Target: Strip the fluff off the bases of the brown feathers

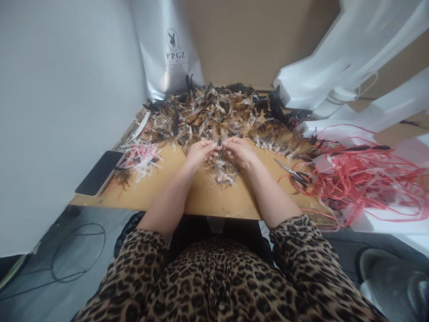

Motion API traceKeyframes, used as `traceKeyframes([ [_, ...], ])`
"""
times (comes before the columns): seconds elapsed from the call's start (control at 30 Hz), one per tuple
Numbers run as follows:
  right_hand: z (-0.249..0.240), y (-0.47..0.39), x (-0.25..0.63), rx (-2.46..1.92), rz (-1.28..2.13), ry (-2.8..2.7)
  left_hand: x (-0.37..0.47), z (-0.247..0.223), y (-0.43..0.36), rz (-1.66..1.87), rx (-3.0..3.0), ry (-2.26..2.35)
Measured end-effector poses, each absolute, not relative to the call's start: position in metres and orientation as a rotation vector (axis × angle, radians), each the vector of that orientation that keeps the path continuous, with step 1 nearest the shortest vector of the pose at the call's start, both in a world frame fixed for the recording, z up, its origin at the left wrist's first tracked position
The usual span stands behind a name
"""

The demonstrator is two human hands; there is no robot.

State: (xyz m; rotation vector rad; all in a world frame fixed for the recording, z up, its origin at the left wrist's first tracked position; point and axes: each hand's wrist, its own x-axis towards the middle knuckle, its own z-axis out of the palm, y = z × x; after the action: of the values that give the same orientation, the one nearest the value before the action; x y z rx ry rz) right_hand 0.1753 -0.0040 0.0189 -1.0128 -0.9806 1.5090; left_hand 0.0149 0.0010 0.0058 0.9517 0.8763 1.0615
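Note:
Over the front of a heap of brown, white and black feathers (214,107), my left hand (202,153) and my right hand (238,151) are held close together. Thumb and fingers are pinched on each hand, and the fingertips nearly meet. Whatever lies between them is too small to make out against the feathers. Just below the hands, a small clump of pale feathers (224,172) lies on the wooden tabletop (201,197). To the right of my right hand, scissors (291,172) with dark handles rest on the table.
A phone (99,173) lies at the left table edge, beside a pile of pink and white strips (142,156). Tangled red plastic string (365,179) covers the right side. A silver bag (167,49) stands at the back left, and a white bottle (335,100) at the back right.

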Motion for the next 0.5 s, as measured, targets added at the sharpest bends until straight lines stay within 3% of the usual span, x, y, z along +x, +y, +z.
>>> traceKeyframes([
  [0.5, 0.0089, -0.0027, 0.1728, -1.049, 1.416, -1.086, 0.0144, 0.0046, -0.0006, 0.923, 0.98, 0.833],
])
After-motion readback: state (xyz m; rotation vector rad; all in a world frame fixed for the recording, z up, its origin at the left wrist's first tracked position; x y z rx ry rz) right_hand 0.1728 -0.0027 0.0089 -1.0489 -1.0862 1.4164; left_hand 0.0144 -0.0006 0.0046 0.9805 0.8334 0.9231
